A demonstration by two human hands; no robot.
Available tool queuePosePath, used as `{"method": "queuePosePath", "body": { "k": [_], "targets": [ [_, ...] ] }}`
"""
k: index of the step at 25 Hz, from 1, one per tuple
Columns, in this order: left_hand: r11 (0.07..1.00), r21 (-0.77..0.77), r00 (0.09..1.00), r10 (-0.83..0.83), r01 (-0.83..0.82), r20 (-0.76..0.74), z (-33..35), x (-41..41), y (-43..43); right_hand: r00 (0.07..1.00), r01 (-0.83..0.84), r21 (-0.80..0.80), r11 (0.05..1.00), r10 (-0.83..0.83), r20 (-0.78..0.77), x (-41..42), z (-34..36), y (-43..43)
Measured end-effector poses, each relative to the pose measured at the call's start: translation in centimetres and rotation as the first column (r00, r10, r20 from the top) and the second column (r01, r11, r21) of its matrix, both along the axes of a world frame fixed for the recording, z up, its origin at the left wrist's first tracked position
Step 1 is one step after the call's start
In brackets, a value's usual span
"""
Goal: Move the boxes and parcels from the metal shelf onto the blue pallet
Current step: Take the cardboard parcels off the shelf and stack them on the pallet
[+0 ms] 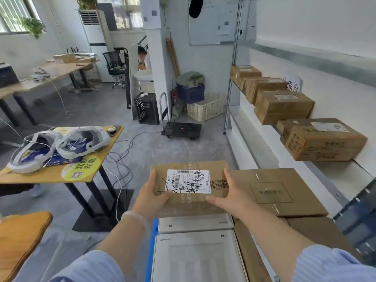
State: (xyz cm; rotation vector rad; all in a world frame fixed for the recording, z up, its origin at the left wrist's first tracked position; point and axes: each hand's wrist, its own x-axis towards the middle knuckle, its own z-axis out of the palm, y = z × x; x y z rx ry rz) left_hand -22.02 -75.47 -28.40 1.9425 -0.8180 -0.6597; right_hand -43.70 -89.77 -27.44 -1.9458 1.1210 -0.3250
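Note:
A flat brown cardboard box (190,165) with a white shipping label is held between both my hands. My left hand (151,196) grips its left edge and my right hand (227,195) grips its right side. It sits above white boxes (195,222) stacked on the blue pallet (151,251), beside a larger flat brown box (278,192). Several brown boxes (323,139) remain on the metal shelf (264,147) to the right, the nearest one bearing a label.
A wooden table (50,174) with two white headsets stands to the left. Cables trail on the grey floor. A black hand cart (182,129), crates and a cream basket lie ahead. A person sits far back by a desk.

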Motion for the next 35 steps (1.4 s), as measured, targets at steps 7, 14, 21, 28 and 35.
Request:
{"method": "queuePosePath", "body": {
  "k": [7,14,21,28,35],
  "targets": [
    [0.99,0.14,0.999,-0.031,0.037,-0.045,-3.5,3.5,-3.5,0.994,0.064,0.042,0.997,-0.059,-0.095,3.0,-2.8,-3.1],
    [0.979,0.176,0.993,-0.112,0.105,0.033,-4.7,4.8,-6.1,0.99,0.09,0.008,0.996,-0.089,-0.109,3.2,-3.7,-4.9],
    [0.974,0.208,0.988,-0.115,0.092,0.101,-4.4,4.9,-6.3,0.99,0.09,-0.052,0.995,-0.095,-0.103,3.0,-3.3,-4.7],
    [0.975,0.186,0.74,-0.214,0.121,0.637,-0.7,-2.3,-7.0,0.971,0.076,-0.342,0.937,-0.148,-0.189,-1.8,-1.3,-1.2],
    [0.881,0.268,0.514,-0.45,0.391,0.73,1.3,-16.8,-7.6,0.913,0.188,-0.421,0.888,-0.316,-0.259,-14.9,0.3,4.2]
  ]
}}
